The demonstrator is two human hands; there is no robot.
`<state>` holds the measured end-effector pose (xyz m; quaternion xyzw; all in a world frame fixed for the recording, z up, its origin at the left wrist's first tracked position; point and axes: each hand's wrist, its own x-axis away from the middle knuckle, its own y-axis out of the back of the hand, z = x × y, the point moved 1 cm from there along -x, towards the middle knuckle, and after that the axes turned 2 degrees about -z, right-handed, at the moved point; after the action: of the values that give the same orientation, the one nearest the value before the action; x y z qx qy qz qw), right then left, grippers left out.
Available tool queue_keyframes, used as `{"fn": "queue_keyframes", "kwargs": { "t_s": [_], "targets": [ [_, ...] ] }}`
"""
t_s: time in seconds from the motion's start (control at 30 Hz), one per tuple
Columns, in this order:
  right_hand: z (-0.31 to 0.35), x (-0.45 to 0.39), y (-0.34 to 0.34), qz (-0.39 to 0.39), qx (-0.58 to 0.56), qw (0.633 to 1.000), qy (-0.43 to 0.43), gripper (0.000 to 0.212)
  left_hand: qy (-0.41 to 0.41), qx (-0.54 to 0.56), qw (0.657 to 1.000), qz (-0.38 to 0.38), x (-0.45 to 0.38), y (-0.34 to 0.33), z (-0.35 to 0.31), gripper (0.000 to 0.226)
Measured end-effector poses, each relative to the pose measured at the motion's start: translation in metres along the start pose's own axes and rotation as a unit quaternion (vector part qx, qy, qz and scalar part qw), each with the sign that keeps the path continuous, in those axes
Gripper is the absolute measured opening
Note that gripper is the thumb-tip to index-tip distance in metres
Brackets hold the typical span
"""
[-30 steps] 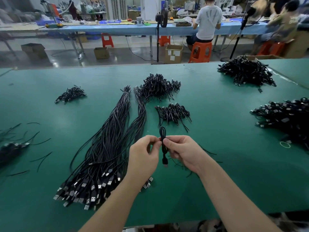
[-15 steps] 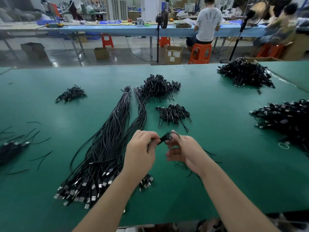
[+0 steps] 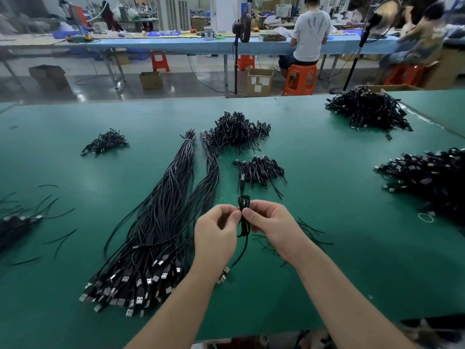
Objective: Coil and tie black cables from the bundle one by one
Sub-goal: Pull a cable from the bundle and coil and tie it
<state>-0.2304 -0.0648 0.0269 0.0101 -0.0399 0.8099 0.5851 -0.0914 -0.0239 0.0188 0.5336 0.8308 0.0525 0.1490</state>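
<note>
Coiled cable (image 3: 243, 217) upright again, pinched between both hands (image 3: 242, 226).

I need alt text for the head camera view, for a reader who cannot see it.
Two hands, left hand and right hand, pinch a small coiled black cable above a green table. A long cable bundle lies to the left, and piles of coiled cables lie beyond.

Your worktop (image 3: 339, 197) has bare green room to the right of your hands, before the big pile of coiled cables (image 3: 427, 177). On your left, the long cable bundle (image 3: 161, 217) lies close. The small pile (image 3: 259, 170) sits just ahead, and loose ties (image 3: 312, 233) lie under your right wrist.
</note>
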Motion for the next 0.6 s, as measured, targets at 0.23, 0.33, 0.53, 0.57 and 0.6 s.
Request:
{"fn": "queue_keyframes", "kwargs": {
  "t_s": [0.23,0.33,0.53,0.57,0.6],
  "targets": [
    [-0.004,-0.003,0.002,0.0,0.009,1.0,-0.017,0.014,-0.019,0.014,0.999,0.026,-0.007,0.002,0.002,0.017],
    [-0.01,-0.005,0.004,-0.017,-0.058,0.997,-0.057,0.021,-0.013,0.0,0.999,0.042,-0.01,0.005,0.009,0.013],
    [-0.025,-0.007,0.006,-0.031,-0.106,0.991,-0.079,0.015,0.126,0.011,0.975,0.182,-0.008,0.007,0.029,0.013],
    [-0.028,-0.008,0.005,-0.028,-0.11,0.99,-0.083,0.015,0.146,0.03,0.97,0.192,-0.007,0.007,0.031,0.017],
    [-0.03,-0.009,0.004,-0.024,-0.119,0.989,-0.089,0.016,0.16,0.042,0.967,0.192,-0.007,0.008,0.034,0.018]
  ]
}}
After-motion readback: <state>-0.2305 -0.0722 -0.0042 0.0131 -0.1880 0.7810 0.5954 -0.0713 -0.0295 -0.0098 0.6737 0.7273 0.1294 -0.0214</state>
